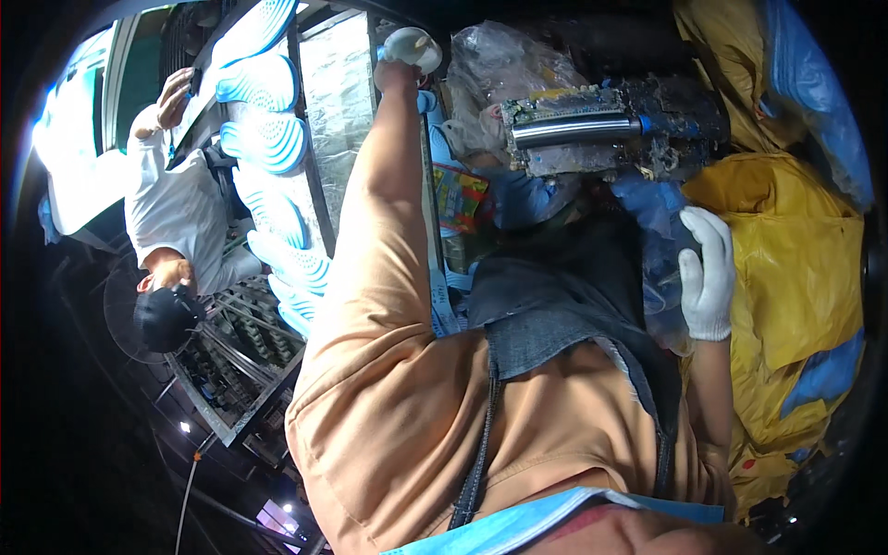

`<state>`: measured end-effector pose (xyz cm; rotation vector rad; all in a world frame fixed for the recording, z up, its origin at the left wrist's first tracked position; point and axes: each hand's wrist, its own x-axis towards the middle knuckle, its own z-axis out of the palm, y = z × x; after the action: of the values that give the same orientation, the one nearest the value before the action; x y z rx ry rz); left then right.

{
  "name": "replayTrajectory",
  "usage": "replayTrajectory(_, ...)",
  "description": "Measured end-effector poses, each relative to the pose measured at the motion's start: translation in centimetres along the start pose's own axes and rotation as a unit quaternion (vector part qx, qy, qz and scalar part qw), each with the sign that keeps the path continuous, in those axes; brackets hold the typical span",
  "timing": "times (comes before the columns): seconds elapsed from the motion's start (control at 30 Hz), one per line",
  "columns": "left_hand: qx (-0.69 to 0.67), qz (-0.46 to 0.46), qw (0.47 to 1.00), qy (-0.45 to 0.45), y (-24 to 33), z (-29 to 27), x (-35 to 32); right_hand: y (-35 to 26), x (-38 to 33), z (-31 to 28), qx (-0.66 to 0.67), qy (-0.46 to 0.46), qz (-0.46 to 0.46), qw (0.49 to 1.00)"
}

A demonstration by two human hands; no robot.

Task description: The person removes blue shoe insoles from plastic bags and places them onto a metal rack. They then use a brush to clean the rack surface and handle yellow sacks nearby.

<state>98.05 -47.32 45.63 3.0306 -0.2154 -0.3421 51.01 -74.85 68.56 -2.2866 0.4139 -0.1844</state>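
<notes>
My left arm stretches far forward, and my bare left hand (398,78) is closed around a round, whitish, cup-like thing (413,50). That hand is beside the far end of a long silvery surface (337,102). My right hand (708,273), in a white glove, is raised at the right with its fingers apart and slightly bent. Nothing shows in it. Nearest to it are a yellow sack (786,268) and clear bluish plastic bags (652,217). A row of light-blue shoe soles (268,145) lines the left side of the silvery surface.
Ahead of my lap is a grimy block with a shiny metal cylinder (578,132), next to crumpled clear plastic (513,69). A co-worker in a white shirt (180,199) and dark cap is at the left, one hand raised. A metal rack (245,361) stands near them.
</notes>
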Motion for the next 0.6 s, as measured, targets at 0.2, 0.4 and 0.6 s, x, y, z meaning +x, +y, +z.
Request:
replayTrajectory(0.2,0.151,0.134,0.975,-0.095,-1.2,4.7,2.5,0.3,-0.4,-0.1,-0.013,-0.006,0.051,0.999)
replayTrajectory(0.4,0.228,0.204,0.951,-0.044,-1.6,8.6,2.1,0.0,0.2,0.6,-0.024,-0.018,0.041,0.999)
replayTrajectory(0.6,0.183,0.221,0.958,-0.025,-2.9,8.6,1.3,0.0,0.4,1.2,-0.016,-0.026,0.060,0.998)
